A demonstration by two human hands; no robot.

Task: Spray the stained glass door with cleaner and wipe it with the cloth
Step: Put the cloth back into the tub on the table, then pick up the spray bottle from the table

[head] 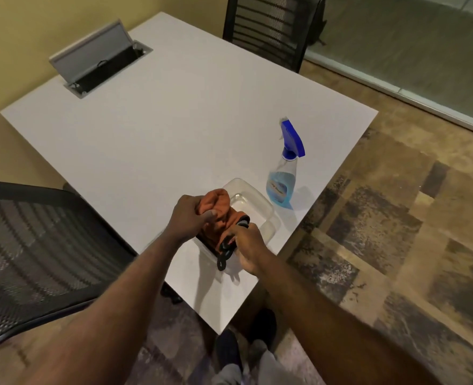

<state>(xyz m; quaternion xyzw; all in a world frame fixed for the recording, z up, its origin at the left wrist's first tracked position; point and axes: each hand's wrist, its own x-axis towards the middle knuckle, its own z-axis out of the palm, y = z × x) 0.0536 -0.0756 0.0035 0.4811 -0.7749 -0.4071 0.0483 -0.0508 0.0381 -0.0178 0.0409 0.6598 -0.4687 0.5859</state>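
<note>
Left hand (186,218) clenched on orange cloth (218,207); right hand (243,243) gripping its dark end, over clear tub (260,207) near counter (160,129) corner. Spray bottle (284,176) upright just beside tub. Risks: tugging cloth drags tub off edge; elbow topples bottle.

Both forearms are seen bare, with no sleeves reaching the left hand (186,218) or right hand (248,247). Grey trousers (229,370) are worn. Dark shoes (228,348) are seen below.
</note>
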